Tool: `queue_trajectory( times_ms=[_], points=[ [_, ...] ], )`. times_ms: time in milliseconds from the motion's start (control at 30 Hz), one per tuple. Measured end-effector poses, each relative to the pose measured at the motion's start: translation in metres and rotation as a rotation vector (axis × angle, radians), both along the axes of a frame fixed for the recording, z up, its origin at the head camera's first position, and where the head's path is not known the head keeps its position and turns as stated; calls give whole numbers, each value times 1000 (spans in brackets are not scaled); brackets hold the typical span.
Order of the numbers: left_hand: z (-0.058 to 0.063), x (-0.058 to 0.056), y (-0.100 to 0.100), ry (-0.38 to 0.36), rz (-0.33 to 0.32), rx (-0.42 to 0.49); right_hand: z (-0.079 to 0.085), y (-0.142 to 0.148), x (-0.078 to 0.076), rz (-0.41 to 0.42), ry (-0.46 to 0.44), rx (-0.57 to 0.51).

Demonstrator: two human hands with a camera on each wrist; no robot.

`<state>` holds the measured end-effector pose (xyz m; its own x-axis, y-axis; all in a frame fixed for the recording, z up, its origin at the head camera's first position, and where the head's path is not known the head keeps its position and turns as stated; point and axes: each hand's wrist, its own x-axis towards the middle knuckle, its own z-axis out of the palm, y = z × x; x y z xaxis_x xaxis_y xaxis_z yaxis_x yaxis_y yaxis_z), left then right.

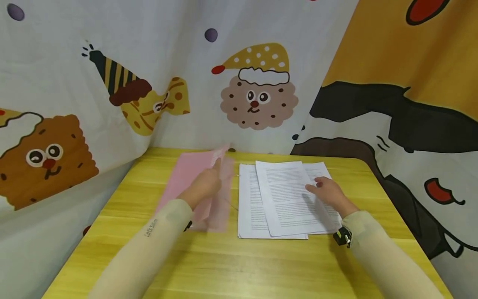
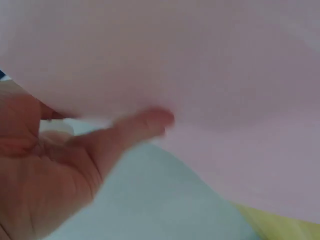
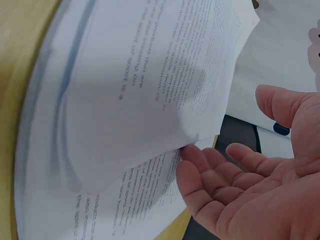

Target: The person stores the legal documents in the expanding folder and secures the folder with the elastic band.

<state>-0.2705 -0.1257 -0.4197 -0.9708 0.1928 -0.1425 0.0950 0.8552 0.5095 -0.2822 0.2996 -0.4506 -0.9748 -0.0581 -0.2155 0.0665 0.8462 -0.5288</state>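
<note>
A pink translucent file folder (image 1: 186,170) lies on the left part of the table, one of its sheets raised. My left hand (image 1: 205,185) holds that raised sheet. Close up in the left wrist view, the thumb presses on the pink sheet (image 2: 240,100) while the other fingers are mostly hidden. My right hand (image 1: 328,193) is at the right edge of the printed papers (image 1: 285,199). In the right wrist view its fingers are loosely bent, fingertips right at the edge of the top sheet (image 3: 125,135), with the thumb standing apart.
The yellow wood-grain table (image 1: 239,265) carries the folder and, to its right, overlapping stacks of paper, the top one slightly turned. A curtain with cartoon prints (image 1: 257,25) hangs close behind the table's back edge.
</note>
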Motion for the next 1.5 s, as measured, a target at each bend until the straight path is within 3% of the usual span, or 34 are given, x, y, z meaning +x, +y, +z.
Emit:
queue_trajectory(
  times_ms=[133, 233, 467, 700, 967, 1133, 1300, 1400, 1500],
  points=[
    [-1, 3, -13, 12, -65, 128, 5, -1, -2, -41, -49, -18],
    [-8, 6, -19, -5, -63, 189, 7, -1, -6, -90, -112, -52],
    [-22, 7, -24, 37, -47, 234, 0, 5, -17, -237, -277, -290],
    [-19, 9, -26, -23, -26, 259, -6, 4, -21, -313, -350, -511],
    [-22, 8, -36, -42, -17, 325, -11, -3, -21, -185, -329, -585],
    [-21, 9, -47, -46, -5, 386, -14, -9, -15, -152, -293, -502],
    [-8, 11, -56, -57, -7, 472, -13, -10, -7, -47, -188, -363],
    [1, 13, -58, -42, -29, 482, -12, -8, -3, 37, -154, -346],
    [9, 15, -57, -32, -40, 477, -11, -2, 2, 83, -176, -396]
  ],
)
